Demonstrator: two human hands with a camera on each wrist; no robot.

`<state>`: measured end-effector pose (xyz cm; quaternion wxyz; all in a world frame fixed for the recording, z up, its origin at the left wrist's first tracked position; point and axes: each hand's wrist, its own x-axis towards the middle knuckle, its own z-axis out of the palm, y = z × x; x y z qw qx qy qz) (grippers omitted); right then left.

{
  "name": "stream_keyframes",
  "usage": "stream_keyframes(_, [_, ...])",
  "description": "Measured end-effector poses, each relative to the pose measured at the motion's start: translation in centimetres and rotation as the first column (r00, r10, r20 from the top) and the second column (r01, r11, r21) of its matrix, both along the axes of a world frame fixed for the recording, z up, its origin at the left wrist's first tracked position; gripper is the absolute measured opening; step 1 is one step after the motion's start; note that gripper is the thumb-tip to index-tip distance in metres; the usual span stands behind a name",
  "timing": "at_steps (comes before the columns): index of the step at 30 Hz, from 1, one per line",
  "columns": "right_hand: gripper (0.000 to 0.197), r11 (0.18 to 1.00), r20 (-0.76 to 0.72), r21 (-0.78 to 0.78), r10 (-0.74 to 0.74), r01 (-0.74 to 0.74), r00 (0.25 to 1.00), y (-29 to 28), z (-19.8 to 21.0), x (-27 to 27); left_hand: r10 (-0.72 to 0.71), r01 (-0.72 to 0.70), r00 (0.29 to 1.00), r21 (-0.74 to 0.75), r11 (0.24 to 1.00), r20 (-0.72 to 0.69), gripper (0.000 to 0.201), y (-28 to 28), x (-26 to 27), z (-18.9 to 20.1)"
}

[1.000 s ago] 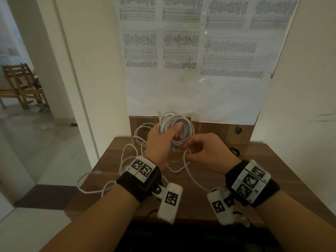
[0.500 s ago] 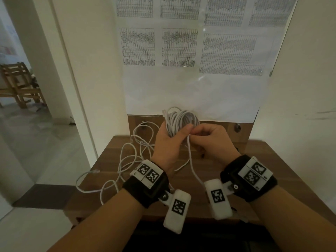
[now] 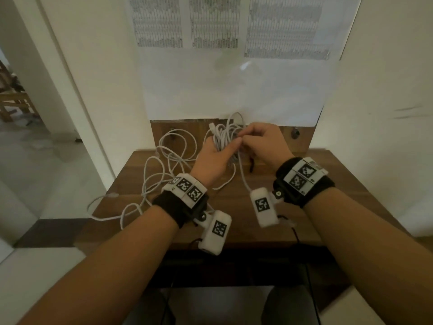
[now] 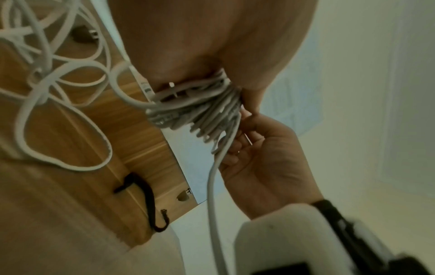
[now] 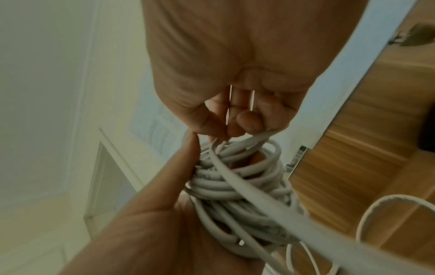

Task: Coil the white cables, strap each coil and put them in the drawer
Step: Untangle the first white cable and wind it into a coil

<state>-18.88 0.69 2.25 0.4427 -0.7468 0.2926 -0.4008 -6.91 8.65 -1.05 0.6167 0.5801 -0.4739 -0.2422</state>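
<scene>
My left hand [image 3: 222,151] grips a coil of white cable [image 3: 226,137] above the back of the wooden table [image 3: 339,195]. My right hand [image 3: 246,137] pinches the free strand [image 3: 242,174] of the same cable against the coil's right side. That strand hangs down past my right wrist. In the left wrist view the coil [image 4: 200,111] is bunched under my palm, with the right hand [image 4: 259,158] holding the strand beside it. The right wrist view shows the coil [image 5: 235,186] lying in my left hand [image 5: 153,204]. A black strap [image 3: 251,164] lies on the table under the hands.
More loose white cable [image 3: 159,165] sprawls over the table's left half and hangs off its left edge. A wooden back panel [image 3: 300,139] and a paper-covered wall stand right behind the hands. A doorway opens on the left. There is dark space below the table's front edge.
Both hands and the coil have moved away from me toward the back panel. My right hand has brought the free strand up against the coil's side.
</scene>
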Motion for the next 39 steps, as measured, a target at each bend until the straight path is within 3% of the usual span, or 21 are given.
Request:
stream_keyframes(3, [0.030, 0.999, 0.019, 0.043, -0.019, 0.018, 1.000, -0.3, -0.1, 0.2, -0.047, 0.049, 0.998, 0.037, 0.998, -0.037, 0.053, -0.1, -0.1, -0.1])
stream_keyframes(12, [0.021, 0.996, 0.182, 0.025, -0.091, 0.088, 0.979, 0.1, 0.8, 0.5, -0.059, 0.056, 0.988, -0.021, 0.998, -0.145, 0.044, -0.4, -0.3, -0.9])
stream_keyframes(15, [0.021, 0.993, 0.175, -0.038, -0.102, 0.111, 0.979, 0.2, 1.3, 0.3, -0.111, 0.112, 0.990, 0.011, 0.994, -0.089, 0.032, -0.5, -0.4, -1.4])
stream_keyframes(18, [0.022, 0.989, 0.176, -0.086, -0.103, 0.120, 0.979, -0.2, 1.6, -0.1, -0.157, 0.157, 0.988, 0.088, 0.984, -0.007, 0.042, -0.3, -0.1, -1.9])
stream_keyframes(25, [0.017, 0.979, 0.360, -0.017, -0.185, 0.205, 0.914, -1.7, 2.4, -1.4, -0.112, 0.084, 0.980, 0.166, 0.983, 0.168, 0.039, 0.1, 0.8, -2.8])
stream_keyframes(27, [0.018, 0.975, 0.397, 0.022, -0.212, 0.222, 0.893, -1.9, 2.8, -1.8, -0.109, 0.079, 0.981, 0.182, 0.980, 0.158, 0.037, 0.0, 1.2, -2.7])
stream_keyframes(29, [0.020, 0.988, 0.325, 0.002, -0.146, 0.154, 0.934, -2.0, 2.5, -2.0, -0.096, 0.093, 0.995, 0.148, 0.985, 0.013, 0.036, -0.1, 1.5, -2.3])
stream_keyframes(31, [0.023, 0.994, 0.134, -0.091, -0.051, 0.064, 0.990, -1.8, 1.5, -2.2, -0.074, 0.090, 0.980, 0.081, 0.993, -0.184, 0.033, -0.3, 1.7, -1.8])
stream_keyframes(33, [0.017, 0.977, -0.078, -0.211, 0.002, -0.019, 0.997, -1.3, 0.2, -2.3, -0.044, 0.057, 0.940, 0.027, 0.998, -0.337, 0.032, -0.6, 2.2, -1.3])
stream_keyframes(34, [0.007, 0.969, -0.167, -0.235, 0.037, -0.076, 0.985, -0.9, -0.4, -2.3, -0.027, 0.036, 0.921, 0.016, 0.999, -0.388, 0.031, -0.6, 2.5, -1.0])
stream_keyframes(35, [0.009, 0.962, -0.254, -0.237, 0.072, -0.134, 0.965, -0.3, -0.9, -2.3, -0.001, 0.007, 0.902, 0.013, 1.000, -0.432, 0.030, -0.6, 2.8, -0.6])
stream_keyframes(39, [0.044, 0.888, -0.542, -0.250, 0.202, -0.386, 0.816, 1.8, -2.1, -1.7, 0.077, -0.085, 0.829, 0.011, 0.996, -0.554, 0.013, -0.6, 4.2, 0.3])
